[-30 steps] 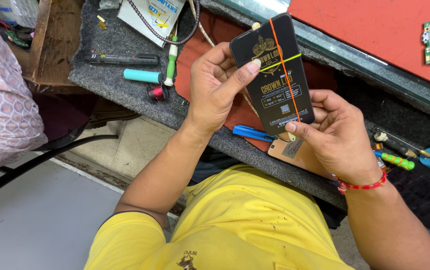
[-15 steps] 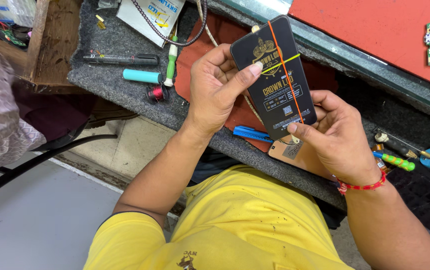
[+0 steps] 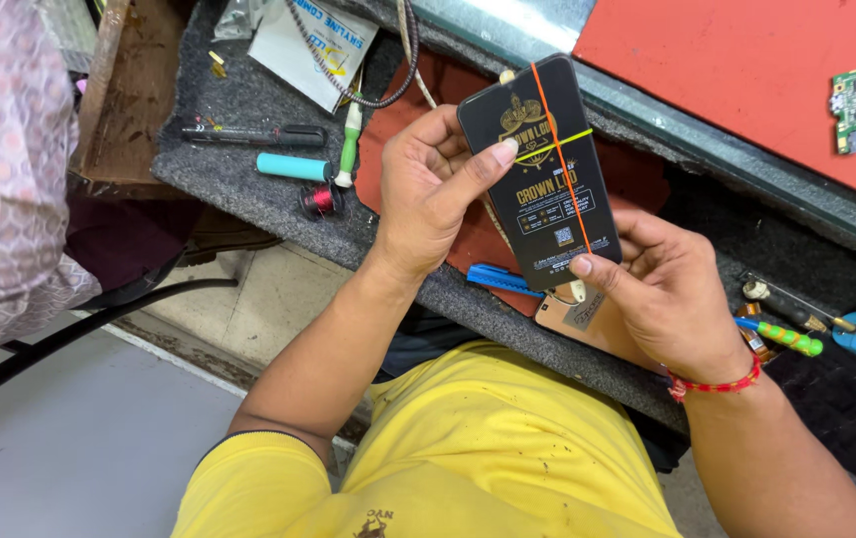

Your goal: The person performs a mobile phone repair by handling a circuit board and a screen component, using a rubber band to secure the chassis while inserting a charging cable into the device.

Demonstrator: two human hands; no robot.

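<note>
- Holding a flat black box (image 3: 542, 174), bound by crossed rubber bands (image 3: 559, 149), tilted above the grey bench edge (image 3: 248, 189).
- Looks light, stiff and slick; best gripped by the long edges, likely fragile inside.
- Right hand (image 3: 677, 299) pinching the lower corner, thumb on the face.
- Left hand (image 3: 428, 189) wrapping the upper side, thumb pressed on the front, fingers curled behind.
- Beyond, a teal tube (image 3: 293, 166).

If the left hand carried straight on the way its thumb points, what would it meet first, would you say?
The left hand already grips the black flat package; its thumb points along it toward the orange rubber band, probably the first thing met.
</note>
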